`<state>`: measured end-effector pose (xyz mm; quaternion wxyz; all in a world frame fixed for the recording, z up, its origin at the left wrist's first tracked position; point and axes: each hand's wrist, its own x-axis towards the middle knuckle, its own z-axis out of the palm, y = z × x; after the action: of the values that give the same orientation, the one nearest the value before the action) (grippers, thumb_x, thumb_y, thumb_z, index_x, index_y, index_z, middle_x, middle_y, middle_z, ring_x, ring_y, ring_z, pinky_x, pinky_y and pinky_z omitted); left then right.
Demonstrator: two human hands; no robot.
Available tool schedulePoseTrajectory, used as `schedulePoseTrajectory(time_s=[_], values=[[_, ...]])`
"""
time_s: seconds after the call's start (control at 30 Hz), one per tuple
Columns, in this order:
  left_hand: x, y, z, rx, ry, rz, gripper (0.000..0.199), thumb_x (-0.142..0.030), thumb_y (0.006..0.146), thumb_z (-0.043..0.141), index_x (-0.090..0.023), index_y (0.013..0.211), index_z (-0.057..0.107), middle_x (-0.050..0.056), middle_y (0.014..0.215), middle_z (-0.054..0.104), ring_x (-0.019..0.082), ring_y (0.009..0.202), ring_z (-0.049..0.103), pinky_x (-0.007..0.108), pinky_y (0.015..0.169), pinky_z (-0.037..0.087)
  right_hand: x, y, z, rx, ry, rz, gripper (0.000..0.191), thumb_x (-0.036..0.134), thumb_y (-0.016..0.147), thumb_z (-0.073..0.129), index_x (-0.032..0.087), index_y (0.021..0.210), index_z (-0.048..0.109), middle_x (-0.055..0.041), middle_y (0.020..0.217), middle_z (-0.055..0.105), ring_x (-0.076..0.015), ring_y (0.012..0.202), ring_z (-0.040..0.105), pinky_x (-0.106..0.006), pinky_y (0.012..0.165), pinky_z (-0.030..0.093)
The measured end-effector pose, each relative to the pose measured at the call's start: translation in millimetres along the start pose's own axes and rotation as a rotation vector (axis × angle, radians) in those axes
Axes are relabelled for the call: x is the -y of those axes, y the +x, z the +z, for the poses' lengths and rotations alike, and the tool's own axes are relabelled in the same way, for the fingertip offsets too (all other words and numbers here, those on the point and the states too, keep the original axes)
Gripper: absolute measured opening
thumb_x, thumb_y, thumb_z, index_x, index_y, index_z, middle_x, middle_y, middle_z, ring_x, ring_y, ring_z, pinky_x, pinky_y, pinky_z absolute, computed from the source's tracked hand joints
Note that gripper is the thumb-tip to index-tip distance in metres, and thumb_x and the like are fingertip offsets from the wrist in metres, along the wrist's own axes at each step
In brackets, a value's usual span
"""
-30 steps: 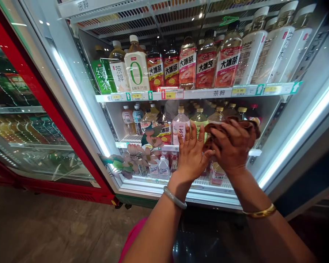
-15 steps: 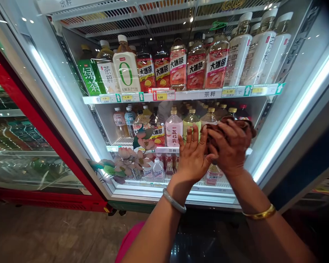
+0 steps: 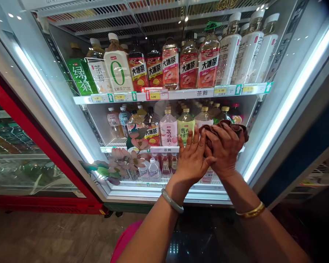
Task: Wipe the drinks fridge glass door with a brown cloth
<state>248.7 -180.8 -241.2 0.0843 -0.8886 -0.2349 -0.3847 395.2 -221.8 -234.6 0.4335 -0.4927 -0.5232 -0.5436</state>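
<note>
In the head view, both forearms are slanting up and forward toward the fridge point(image 3: 159, 194), and the two hands are standing side by side in front of its lower shelves. The left hand point(image 3: 191, 157), with a pale bangle point(image 3: 171, 202) on its wrist, is lying open: its fingers are pointing up, slightly apart, its back is facing the camera, and its thumb is sticking out just beside the right hand point(image 3: 224, 146). Whether the left palm is touching the fridge cannot be told. The right hand, with a gold bracelet point(image 3: 256, 212) at its wrist, is bending its fingers over a brown cloth point(image 3: 243, 132) and gripping it. The brown cloth is sitting in front of the fridge's middle shelf, toward its right side; it is looking dark, crumpled and bunched, with folds showing on both sides of the right hand and part hiding beneath the fingers. Bottles point(image 3: 168, 129) are standing on the fridge's shelves behind the hands.
</note>
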Motion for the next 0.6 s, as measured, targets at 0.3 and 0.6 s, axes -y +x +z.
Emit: schedulePoseTrajectory(time_s=[0.3, 0.6], values=[[6.1, -6.4, 2.5, -0.015, -0.009, 0.035, 0.090, -0.072, 0.099, 0.026, -0.024, 0.168, -0.007, 0.012, 0.177, 0.006, 0.030, 0.164, -0.002, 0.060, 0.132, 0.003, -92.3, -22.1, -16.4, -0.181, -0.122, 0.324, 0.046, 0.035, 0.090, 0.057, 0.023, 0.134, 0.063, -0.0166, 0.140, 0.059, -0.0394, 0.135, 0.053, -0.062, 0.110, 0.039], [2.0, -3.9, 0.6, 0.006, -0.055, 0.020, 0.087, -0.072, 0.100, 0.022, -0.021, 0.169, 0.005, 0.014, 0.176, 0.010, 0.029, 0.164, -0.005, 0.060, 0.131, -0.003, -14.7, -23.9, -10.6, 0.022, -0.039, 0.167, 0.043, 0.032, 0.090, 0.061, 0.028, 0.133, 0.061, -0.0123, 0.139, 0.061, -0.0364, 0.141, 0.048, -0.066, 0.117, 0.029]])
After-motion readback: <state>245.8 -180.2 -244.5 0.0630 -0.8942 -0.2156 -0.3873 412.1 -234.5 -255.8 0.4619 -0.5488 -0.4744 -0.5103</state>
